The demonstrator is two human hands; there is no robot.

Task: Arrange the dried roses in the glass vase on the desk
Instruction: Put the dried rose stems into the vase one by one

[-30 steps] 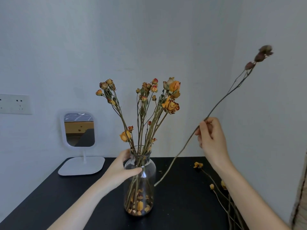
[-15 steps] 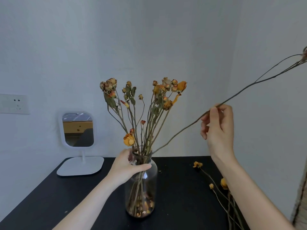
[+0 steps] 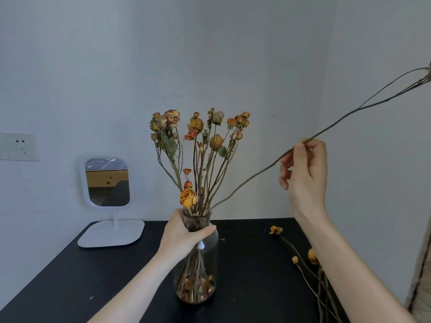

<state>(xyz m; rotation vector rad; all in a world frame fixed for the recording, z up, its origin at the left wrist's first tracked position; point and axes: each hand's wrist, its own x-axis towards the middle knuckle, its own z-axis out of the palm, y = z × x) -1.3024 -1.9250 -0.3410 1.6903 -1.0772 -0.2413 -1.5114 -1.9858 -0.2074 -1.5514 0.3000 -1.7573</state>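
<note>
A clear glass vase (image 3: 205,259) stands on the black desk (image 3: 70,283) and holds several dried orange and brown roses (image 3: 198,127). My left hand (image 3: 183,236) grips the vase around its neck. My right hand (image 3: 305,176) pinches a long thin dried stem (image 3: 247,183) between thumb and fingers. The stem slants from the vase mouth up to the right; its lower end is at or just inside the mouth. Its flower head is cut off at the right frame edge.
More loose dried roses (image 3: 303,255) lie on the desk at the right, partly under my right forearm. A white stand mirror (image 3: 107,183) sits at the back left by the wall. A wall socket (image 3: 19,146) is at far left.
The long stem's lower end rose from beside the vase to its mouth. My right hand lifted and tilted the stem flatter to the right. The roses in the vase turned.
</note>
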